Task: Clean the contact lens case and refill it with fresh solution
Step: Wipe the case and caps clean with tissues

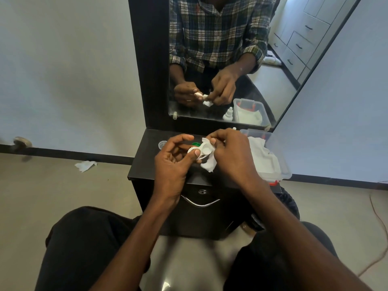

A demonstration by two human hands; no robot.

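My left hand [174, 162] pinches a white contact lens case [202, 151] above the black dresser top [147, 162], thumb pressed on its near well. My right hand [233, 156] grips a crumpled white tissue [210, 163] and holds it against the case's right well. A green cap [196, 144] lies on the dresser just behind the case. A clear cap [162, 144] sits further left. The white tip of a solution bottle [234, 128] peeks out behind my right hand; the rest of the bottle is hidden.
A clear plastic box [282, 164] with white tissues stands at the dresser's right. A mirror [283, 59] rises behind the dresser. A crumpled tissue [85, 165] lies on the floor at left. The drawer handle [200, 203] faces my knees.
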